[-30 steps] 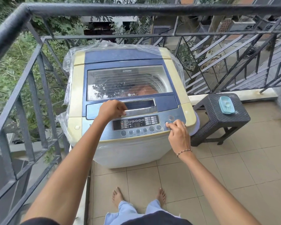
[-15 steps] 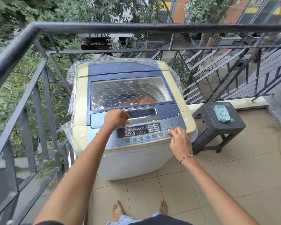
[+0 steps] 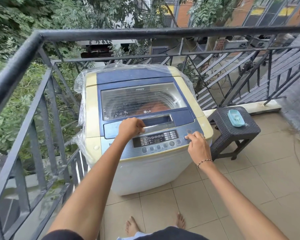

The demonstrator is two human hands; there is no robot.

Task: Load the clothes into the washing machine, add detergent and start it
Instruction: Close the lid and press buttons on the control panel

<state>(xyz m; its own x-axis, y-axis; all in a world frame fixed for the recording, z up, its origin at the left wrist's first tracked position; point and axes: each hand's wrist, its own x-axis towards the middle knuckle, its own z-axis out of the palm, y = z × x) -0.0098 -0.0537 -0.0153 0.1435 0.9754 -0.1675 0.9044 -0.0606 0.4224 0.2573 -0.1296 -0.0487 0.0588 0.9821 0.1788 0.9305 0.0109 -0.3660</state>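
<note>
At frame centre I saw my left hand (image 3: pixel 130 127) gripping the washer (image 3: pixel 145 172) handle (image 3: pixel 160 123); my right hand (image 3: pixel 198 147) (fingers curled, holding nothing) touched a button (image 3: pixel 186 137).

Beyond the left hand (image 3: pixel 131 126), the closed lid (image 3: pixel 142 99) of the washing machine (image 3: pixel 145 172) blocks the way down into the tub. Left of that hand, a black metal railing (image 3: pixel 24 58) stands close to the machine, leaving only a narrow gap. Right of the right hand (image 3: pixel 197 144), a dark woven stool (image 3: pixel 232 134) sits just beside the machine, with a blue soap dish (image 3: pixel 235 118) on top. Behind both hands and further right, the tiled floor (image 3: pixel 267 179) lies open.
</note>
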